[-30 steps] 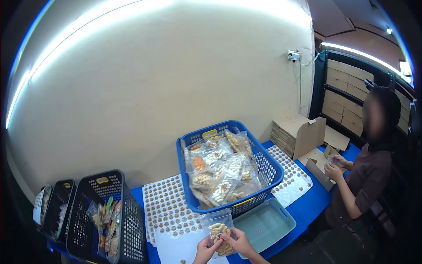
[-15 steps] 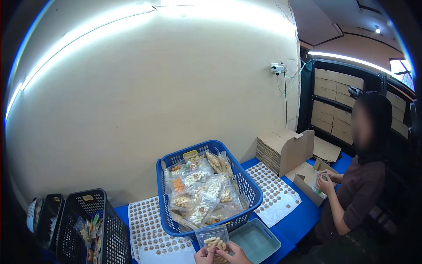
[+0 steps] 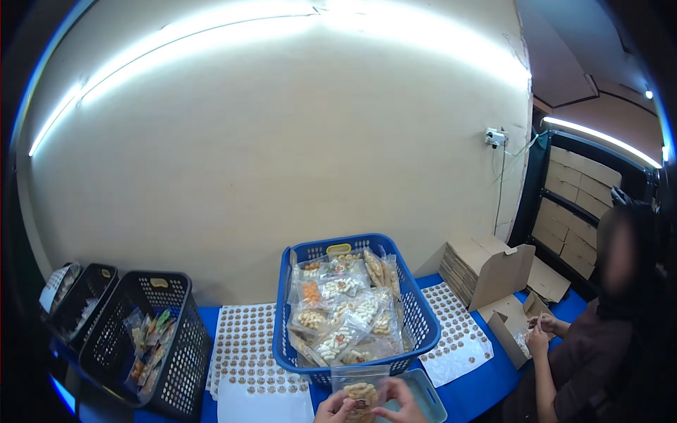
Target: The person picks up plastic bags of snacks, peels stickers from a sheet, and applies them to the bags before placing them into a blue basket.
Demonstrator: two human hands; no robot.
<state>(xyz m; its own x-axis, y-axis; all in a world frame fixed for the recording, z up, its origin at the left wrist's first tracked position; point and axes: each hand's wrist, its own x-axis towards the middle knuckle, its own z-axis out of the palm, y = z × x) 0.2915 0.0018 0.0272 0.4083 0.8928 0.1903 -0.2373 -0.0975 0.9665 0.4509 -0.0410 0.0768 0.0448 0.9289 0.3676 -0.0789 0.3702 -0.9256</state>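
At the bottom middle, a clear zip bag of pale, curved snack pieces (image 3: 360, 390) stands upright between my hands. A round brownish label shows on its front. My left hand (image 3: 333, 409) pinches the bag's lower left side, thumb in front. On the right side, my right hand (image 3: 405, 402) grips the edge, its thumb lying near the label. Just behind the bag is a blue basket (image 3: 431, 338) piled with similar clear bags, some with white or orange pieces. A pale grey-green tray (image 3: 432, 402) sits partly hidden behind my right hand.
Sheets of round stickers (image 3: 243, 338) lie left of the blue basket, and another sticker sheet (image 3: 458, 345) to its right. Black baskets (image 3: 187, 345) with packets stand at left. At right, a co-worker (image 3: 578, 359) handles something small above an open cardboard box (image 3: 504, 335), beside stacked flat cartons (image 3: 458, 268).
My view has swung left and tilted up. My thumbs, close together before, are now apart, and the round label shows on the bag. The co-worker's hands have shifted slightly.
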